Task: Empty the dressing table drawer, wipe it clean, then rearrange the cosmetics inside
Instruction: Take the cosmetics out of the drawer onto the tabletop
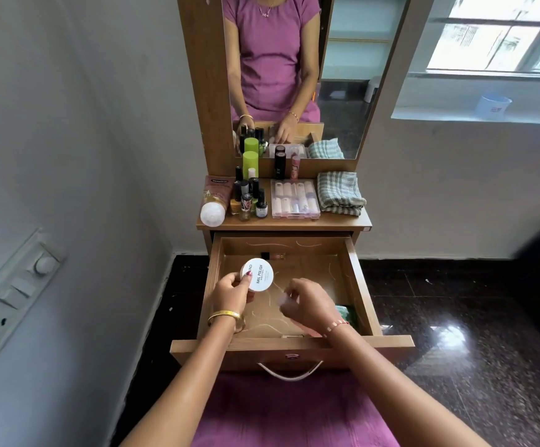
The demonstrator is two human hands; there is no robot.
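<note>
The wooden drawer (360,285) is pulled out below the dressing table top (343,222). My left hand (233,293) grips a round white tub labelled nail polish (259,275) over the drawer's left side. My right hand (310,303) pinches a small blurred clear object (284,299) above the drawer's middle. A slim lipstick-like tube (273,255) lies at the drawer's back. A green packet (346,314) sits at its right front, partly hidden by my right wrist.
On the table top stand several nail polish bottles (247,196), a green-capped bottle (250,161), a lying tube with a white cap (213,201), a clear case of small items (295,200) and a folded checked cloth (339,193). A mirror (294,75) rises behind. Dark floor lies either side.
</note>
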